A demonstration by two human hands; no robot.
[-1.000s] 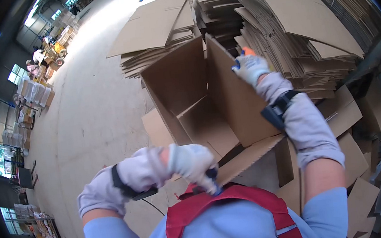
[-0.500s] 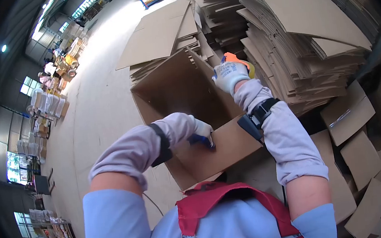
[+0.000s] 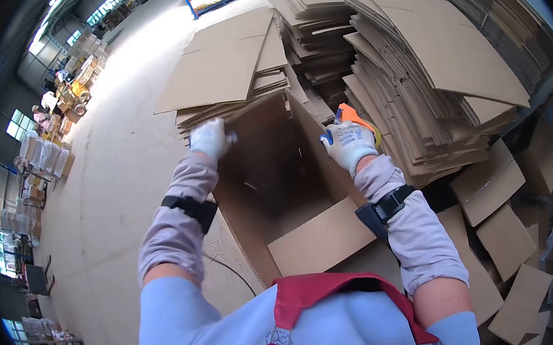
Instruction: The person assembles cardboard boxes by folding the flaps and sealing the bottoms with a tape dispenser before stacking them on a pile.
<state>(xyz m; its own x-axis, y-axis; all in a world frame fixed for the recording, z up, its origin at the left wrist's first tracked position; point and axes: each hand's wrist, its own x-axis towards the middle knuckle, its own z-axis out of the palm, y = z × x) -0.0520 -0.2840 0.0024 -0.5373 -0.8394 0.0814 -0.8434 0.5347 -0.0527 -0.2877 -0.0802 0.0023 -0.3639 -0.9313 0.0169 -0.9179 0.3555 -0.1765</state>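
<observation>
An open cardboard box (image 3: 324, 238) stands in front of me, its inside dark and its near flap angled inward. My right hand (image 3: 349, 146), in a white glove with blue fingertips, is closed round an orange tape dispenser (image 3: 355, 116) at the box's right edge. Part of a yellow rim shows beside the glove. At the far left corner of the box is my left hand (image 3: 208, 139), also gloved and blurred by motion, its fingers right at the edge.
Flat cardboard sheets (image 3: 227, 56) lie stacked beyond the box, and a taller stack (image 3: 409, 91) rises to the right. Loose cardboard pieces (image 3: 493, 180) lie at the lower right. A cable (image 3: 233, 271) runs over the concrete floor (image 3: 110, 190). People and loaded carts are far left.
My left hand has left the near flap and moved up to the box's far left corner. The near flap now leans further into the box. My right hand still holds the tape dispenser.
</observation>
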